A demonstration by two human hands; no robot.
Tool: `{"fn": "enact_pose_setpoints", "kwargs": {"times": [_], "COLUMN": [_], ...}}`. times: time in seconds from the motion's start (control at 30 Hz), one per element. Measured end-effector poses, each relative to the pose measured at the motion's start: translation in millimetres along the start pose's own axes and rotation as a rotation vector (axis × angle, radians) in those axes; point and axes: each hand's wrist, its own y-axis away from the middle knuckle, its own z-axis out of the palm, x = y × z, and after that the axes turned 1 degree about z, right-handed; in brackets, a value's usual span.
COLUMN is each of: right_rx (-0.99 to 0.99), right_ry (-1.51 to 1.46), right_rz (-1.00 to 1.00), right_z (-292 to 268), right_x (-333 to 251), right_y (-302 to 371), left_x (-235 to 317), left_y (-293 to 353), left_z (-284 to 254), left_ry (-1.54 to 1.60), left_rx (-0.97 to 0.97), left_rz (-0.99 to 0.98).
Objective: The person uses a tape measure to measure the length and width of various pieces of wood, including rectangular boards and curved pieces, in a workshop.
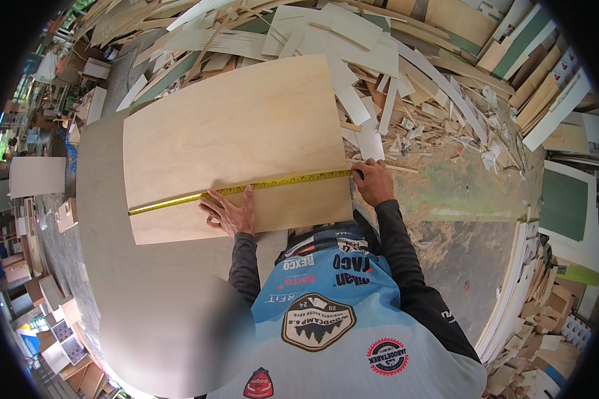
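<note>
Overall, we note a broad heap of wood offcuts (333, 40) beyond the grey desk (146, 266); on the desk we see a pale wooden panel (239, 120), set slightly askew; across it, from left edge to right, we trace a yellow tape measure (279, 181); at the panel's right edge we observe the right hand (376, 181), fingers curled around the tape's end; nearer its middle we record the left hand (231, 211), fingers spread wide, tips at the tape.

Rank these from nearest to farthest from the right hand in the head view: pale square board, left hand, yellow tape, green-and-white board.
1. Yellow tape: its right end meets the right hand.
2. Left hand: to the left, on the wooden panel.
3. Green-and-white board: off at the far right.
4. Pale square board: at the far left.
</note>
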Motion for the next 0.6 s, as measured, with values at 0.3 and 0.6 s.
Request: {"fn": "enact_pose_setpoints", "kwargs": {"times": [0.3, 0.6], "right_rx": [0.003, -0.009], "right_ry": [-0.010, -0.005], "right_rz": [0.007, 0.010], "right_z": [0.2, -0.1], "right_x": [-0.2, 0.4], "right_y": [0.2, -0.5], "left_x": [-0.2, -0.5], "left_y": [1.4, 0.8], "left_z": [1.5, 2.4], "left_ry": [-0.009, -0.015], "left_rx": [0.047, 0.047], "left_rz": [0.009, 0.010]}}
